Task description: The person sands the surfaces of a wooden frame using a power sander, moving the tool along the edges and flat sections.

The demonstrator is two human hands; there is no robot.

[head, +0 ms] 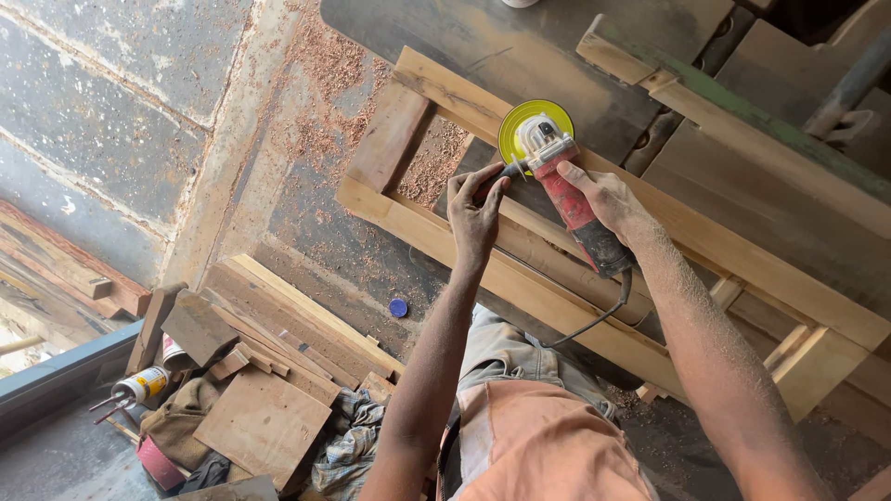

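Red grinder (574, 199) clamped in right hand (603, 197), its side handle hidden under gripping left hand (475, 209).

frame (520, 278): bare matt wood | grinder (575, 209): red plastic, dusty | disc (520, 125): glossy yellow

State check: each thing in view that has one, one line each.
angle grinder: held in both hands, yellow disc on the frame's top rail
left hand: grips the side handle
right hand: wrapped round the red body
wooden frame: lying on the bench, dusty
cord: slack, trailing from the grinder
blue cap: loose on the floor
spray can: lying on its side
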